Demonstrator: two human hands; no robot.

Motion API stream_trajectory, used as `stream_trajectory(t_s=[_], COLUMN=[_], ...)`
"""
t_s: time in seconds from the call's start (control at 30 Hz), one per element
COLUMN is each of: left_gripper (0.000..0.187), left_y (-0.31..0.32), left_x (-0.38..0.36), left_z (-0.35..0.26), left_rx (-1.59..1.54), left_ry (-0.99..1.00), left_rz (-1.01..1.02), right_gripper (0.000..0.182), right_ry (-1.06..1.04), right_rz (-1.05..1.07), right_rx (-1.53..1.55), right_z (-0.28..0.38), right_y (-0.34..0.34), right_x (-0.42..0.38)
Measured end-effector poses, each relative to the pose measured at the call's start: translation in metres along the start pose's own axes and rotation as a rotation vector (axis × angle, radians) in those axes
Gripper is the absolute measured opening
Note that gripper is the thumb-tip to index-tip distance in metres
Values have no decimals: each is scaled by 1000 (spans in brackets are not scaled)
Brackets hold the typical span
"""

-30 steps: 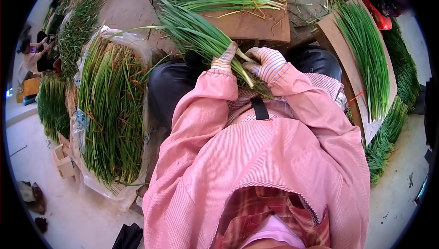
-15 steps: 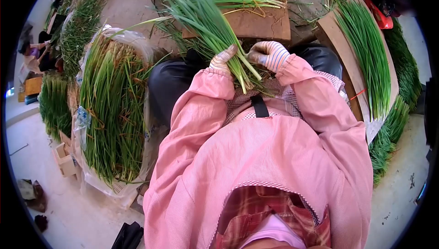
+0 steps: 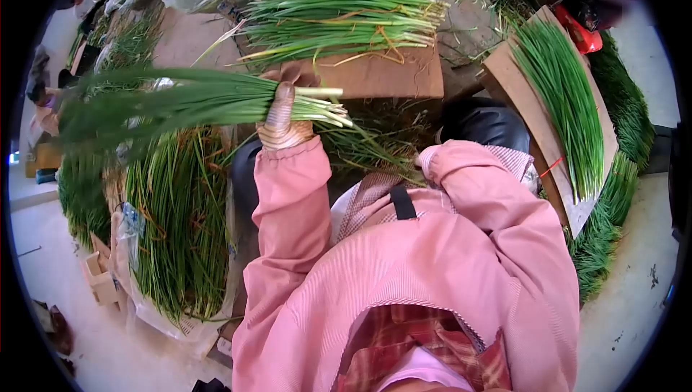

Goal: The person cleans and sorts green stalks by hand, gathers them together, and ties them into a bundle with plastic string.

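The bunch of green onions (image 3: 216, 100) is gripped tight near its white ends by the left hand (image 3: 282, 122), out over the big pile (image 3: 180, 212), and should be kept level; the right hand is hidden.

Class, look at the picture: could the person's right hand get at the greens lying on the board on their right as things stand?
Probably yes. The right hand is mostly hidden behind its pink sleeve and seems to hold nothing. The greens on the board lie uncovered on that side, with only the dark knee between. The left hand holds a bunch.
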State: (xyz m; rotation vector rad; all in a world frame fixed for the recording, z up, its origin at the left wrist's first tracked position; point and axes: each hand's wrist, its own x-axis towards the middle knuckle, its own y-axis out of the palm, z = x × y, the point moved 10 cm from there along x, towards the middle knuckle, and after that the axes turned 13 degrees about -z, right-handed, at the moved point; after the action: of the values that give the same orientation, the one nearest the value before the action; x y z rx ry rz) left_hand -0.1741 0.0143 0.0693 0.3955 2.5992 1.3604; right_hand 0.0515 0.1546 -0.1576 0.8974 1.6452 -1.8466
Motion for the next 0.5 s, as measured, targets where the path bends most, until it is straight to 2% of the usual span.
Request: stream_trajectory(t_s=[0.03,0.1,0.13,0.17,0.2,0.23,0.27,0.33,0.4,0.43,0.5], left_gripper=[39,34,28,14,10,16,24,22,17,17,16], left_y=[-15,-13,-11,-7,-9,-10,-13,-6,-1,0,-12], left_x=[4,7,2,-2,-3,-6,-7,-4,-2,-1,0], left_z=[0,17,29,48,57,64,69,72,73,73,80], left_rx=[107,58,2,-202,-281,-360,-422,-372,-261,-267,-178], left_ry=[16,-69,-137,-318,-385,-450,-495,-469,-443,-442,-461], left_rz=[-122,4,-12,87,63,37,-51,4,49,49,-69], right_gripper=[25,17,15,14,16,19,20,22,27,27,27], right_ry=[58,-130,-108,-83,-6,71,127,180,238,240,290], right_rz=[-158,-430,-753,-1077,-1163,-1245,-1309,-1372,-1178,-1146,-1051], right_rx=[143,254,342,427,401,375,312,240,142,95,46], right_z=[-7,-1,-14,-32,-54,-75,-87,-103,-115,-115,-120], right_y=[-21,-95,-142,-181,-202,-221,-242,-265,-263,-262,-264], right_x=[-3,-30,-43,-62,-59,-58,-65,-64,-34,-24,-14])
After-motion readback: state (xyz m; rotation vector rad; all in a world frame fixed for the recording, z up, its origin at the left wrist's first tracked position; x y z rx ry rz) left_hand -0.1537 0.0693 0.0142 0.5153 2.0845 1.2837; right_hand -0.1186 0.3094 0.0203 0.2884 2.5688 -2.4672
